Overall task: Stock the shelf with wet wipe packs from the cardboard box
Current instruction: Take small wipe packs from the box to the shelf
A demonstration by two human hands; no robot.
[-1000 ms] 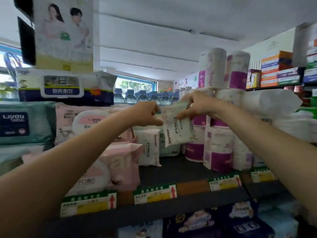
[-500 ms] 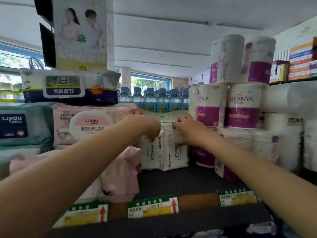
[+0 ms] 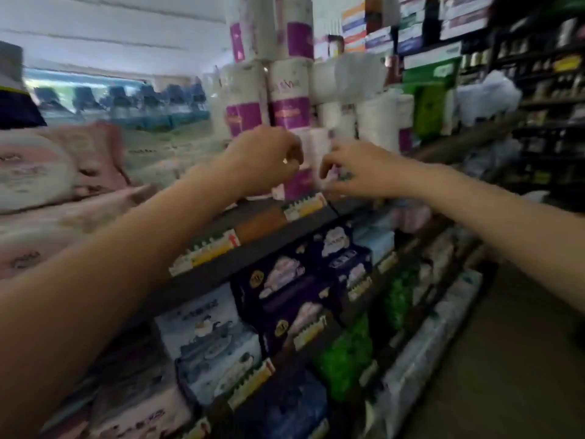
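Left hand (image 3: 269, 160) and right hand (image 3: 351, 171) curled above shelf front edge (image 3: 221, 267), apparently empty; blurred. Risk: toppling roll stack (image 3: 285, 90).

left hand (image 3: 266, 160) and right hand (image 3: 357, 169) withdrawn from wipe packs, now empty

There is one view, from the person's head. It looks forward and a little down at the shelf (image 3: 221, 267), very near, from its left end, so the shelf runs away rightward. The picture is blurred.
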